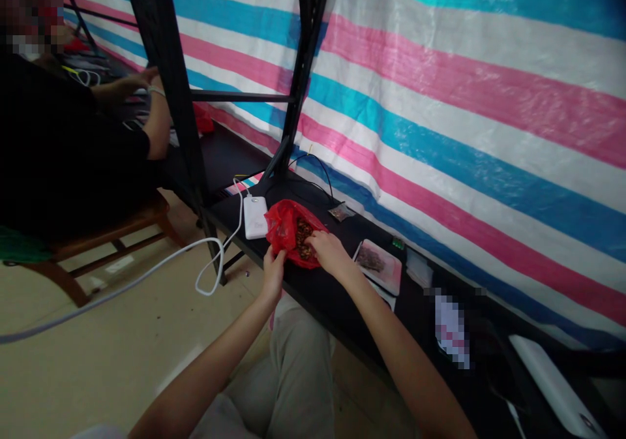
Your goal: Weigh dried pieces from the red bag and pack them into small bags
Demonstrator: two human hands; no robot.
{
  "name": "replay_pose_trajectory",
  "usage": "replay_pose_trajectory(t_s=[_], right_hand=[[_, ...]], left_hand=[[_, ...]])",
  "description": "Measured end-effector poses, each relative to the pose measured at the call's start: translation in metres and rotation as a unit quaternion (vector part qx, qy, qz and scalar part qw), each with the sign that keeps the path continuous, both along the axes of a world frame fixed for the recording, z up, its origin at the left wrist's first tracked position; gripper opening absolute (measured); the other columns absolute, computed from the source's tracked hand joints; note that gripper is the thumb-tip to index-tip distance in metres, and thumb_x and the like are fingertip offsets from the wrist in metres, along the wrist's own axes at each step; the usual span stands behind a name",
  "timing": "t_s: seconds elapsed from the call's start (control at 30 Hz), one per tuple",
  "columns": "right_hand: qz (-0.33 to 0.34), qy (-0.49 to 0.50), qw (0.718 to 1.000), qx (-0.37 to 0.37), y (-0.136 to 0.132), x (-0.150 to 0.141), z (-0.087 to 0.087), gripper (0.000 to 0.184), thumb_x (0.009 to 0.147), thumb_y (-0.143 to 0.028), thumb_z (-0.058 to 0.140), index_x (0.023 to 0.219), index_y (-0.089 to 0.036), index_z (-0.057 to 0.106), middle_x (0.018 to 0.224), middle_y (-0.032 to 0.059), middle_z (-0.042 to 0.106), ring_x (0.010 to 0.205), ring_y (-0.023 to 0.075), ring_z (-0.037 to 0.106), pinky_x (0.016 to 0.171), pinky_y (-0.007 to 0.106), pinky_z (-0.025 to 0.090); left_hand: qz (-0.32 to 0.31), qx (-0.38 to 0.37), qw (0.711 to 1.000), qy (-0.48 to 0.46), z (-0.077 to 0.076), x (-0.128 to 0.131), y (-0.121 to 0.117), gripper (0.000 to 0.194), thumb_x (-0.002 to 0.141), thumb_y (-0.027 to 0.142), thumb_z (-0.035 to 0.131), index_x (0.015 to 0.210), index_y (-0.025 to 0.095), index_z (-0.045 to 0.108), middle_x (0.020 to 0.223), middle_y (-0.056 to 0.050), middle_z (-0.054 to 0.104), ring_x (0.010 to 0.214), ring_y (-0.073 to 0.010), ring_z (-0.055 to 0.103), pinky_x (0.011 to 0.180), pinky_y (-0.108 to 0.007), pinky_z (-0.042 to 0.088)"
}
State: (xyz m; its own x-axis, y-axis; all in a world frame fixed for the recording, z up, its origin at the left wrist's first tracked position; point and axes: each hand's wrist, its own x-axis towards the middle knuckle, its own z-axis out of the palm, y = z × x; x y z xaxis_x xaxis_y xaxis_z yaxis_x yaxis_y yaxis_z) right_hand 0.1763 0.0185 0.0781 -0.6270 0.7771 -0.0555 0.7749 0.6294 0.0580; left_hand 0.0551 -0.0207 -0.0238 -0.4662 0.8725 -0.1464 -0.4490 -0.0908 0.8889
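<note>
A red plastic bag [282,225] lies open on the black table [323,289], with small dark brown pieces [303,231] inside. My left hand [272,271] pinches the bag's near edge. My right hand [328,251] reaches into the bag's mouth, fingers on the brown pieces. I cannot tell whether the right hand's fingers have closed on any pieces.
A white power bank [255,216] with a white cable [205,276] lies left of the bag. A pink tray [380,264] with dark pieces sits to the right, a small clear packet [340,212] behind. Black frame posts [171,87] stand nearby. Another person [73,145] sits at far left.
</note>
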Motion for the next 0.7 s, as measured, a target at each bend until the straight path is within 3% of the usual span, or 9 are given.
replay_pose_trajectory(t_s=[0.4, 0.7], right_hand=[[-0.085, 0.166, 0.982, -0.030, -0.004, 0.012, -0.029, 0.038, 0.073, -0.009, 0.059, 0.109, -0.020, 0.058, 0.107, 0.0065, 0.060, 0.100, 0.0198, 0.057, 0.087, 0.030, 0.042], [-0.100, 0.311, 0.942, -0.073, 0.002, 0.020, -0.047, 0.043, 0.070, -0.011, 0.064, 0.111, -0.020, 0.058, 0.112, 0.0058, 0.060, 0.106, 0.0184, 0.054, 0.094, 0.032, 0.039]], left_hand=[[0.031, 0.010, 0.999, -0.020, -0.021, 0.012, 0.004, 0.023, 0.065, 0.025, 0.055, 0.086, 0.016, 0.058, 0.084, -0.002, 0.062, 0.075, -0.0140, 0.058, 0.071, -0.026, 0.046], [0.038, 0.018, 0.999, -0.012, -0.018, 0.013, 0.001, 0.025, 0.064, 0.024, 0.055, 0.087, 0.015, 0.058, 0.084, -0.001, 0.061, 0.076, -0.0139, 0.055, 0.073, -0.026, 0.044]])
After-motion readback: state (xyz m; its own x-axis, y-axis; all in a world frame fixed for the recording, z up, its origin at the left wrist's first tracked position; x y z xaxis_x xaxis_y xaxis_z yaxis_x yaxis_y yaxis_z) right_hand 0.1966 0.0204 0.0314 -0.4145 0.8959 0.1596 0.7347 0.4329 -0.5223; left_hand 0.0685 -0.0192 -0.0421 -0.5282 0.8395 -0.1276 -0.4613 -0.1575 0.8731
